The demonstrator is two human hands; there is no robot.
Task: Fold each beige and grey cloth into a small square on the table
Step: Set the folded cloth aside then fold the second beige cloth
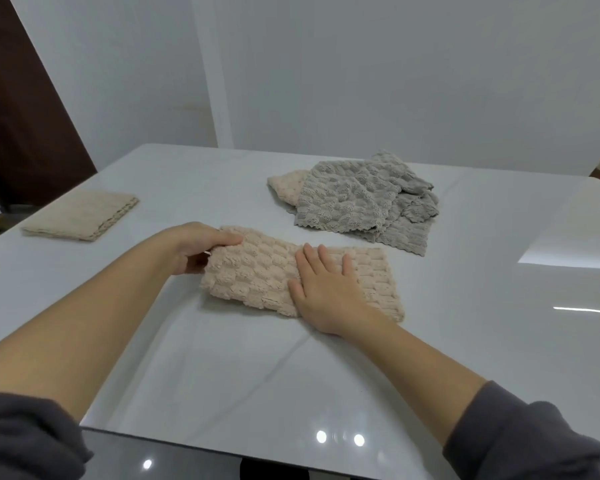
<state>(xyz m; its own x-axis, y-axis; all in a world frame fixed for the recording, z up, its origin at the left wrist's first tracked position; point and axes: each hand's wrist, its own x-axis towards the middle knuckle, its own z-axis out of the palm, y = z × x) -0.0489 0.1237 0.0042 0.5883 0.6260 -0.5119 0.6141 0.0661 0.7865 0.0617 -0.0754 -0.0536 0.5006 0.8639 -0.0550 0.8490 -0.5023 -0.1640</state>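
At the far left of the white bench (222, 375) lay a folded beige square (80, 216), flat, near the bench's left edge and well apart from both hands.

Toward the middle, the left hand (196, 247) gripped the left end of a long beige cloth (257, 271). The thumb lay on top of the raised edge and the fingers curled beneath it, so that end stood lifted slightly off the bench. The cloth stretched rightward as a doubled strip, its nubbly texture facing up.

The right hand (323, 289) rested on the middle of that same strip, just right of the left hand. Its palm was down, its fingers straight and spread, pressing the cloth flat against the bench. The strip's right end lay past the right hand, untouched.

Farther back and to the right sat a loose heap of grey cloths (357, 199), rumpled and overlapping, near the strip but apart from it. A beige corner (286, 185) of another cloth poked out from under the heap's left side.

Dark grey sleeves (534, 441) covered both arms at the lower edge of the view.
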